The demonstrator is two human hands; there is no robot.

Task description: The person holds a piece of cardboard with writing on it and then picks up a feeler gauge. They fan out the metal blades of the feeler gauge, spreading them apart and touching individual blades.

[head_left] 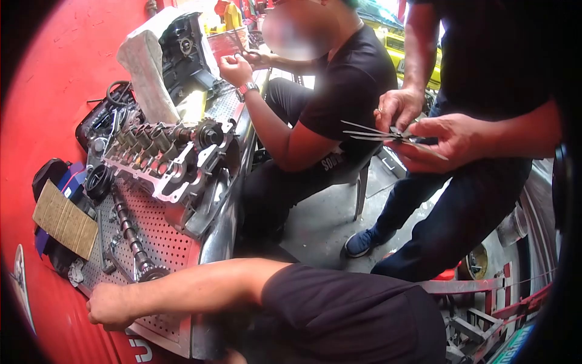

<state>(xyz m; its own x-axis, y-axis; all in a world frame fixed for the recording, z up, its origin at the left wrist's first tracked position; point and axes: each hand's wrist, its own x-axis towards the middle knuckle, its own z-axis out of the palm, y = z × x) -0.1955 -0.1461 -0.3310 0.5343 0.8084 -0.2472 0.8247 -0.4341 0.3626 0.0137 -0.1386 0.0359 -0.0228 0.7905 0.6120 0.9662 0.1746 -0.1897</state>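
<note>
My right arm reaches left across the bottom of the view. My right hand [112,307] is closed at the near edge of the perforated bench, its fingertips turned out of sight; whether anything is in it does not show. At the bottom edge, a sliver of skin may belong to my left hand [234,357], with no fingers visible. The nearest part is a camshaft [129,230], lying on the bench with its toothed gear [153,273] close to my forearm. Beyond it sits a metal cylinder head [163,155] with its shafts and gear on top.
A seated co-worker [339,109] raises both hands by the bench. Another person's hands [436,136] hold fanned feeler gauge blades [370,134] at right. Cardboard [65,219] lies on dark items at left. An engine cover [182,51] leans at the back, and metal framework [479,321] stands lower right.
</note>
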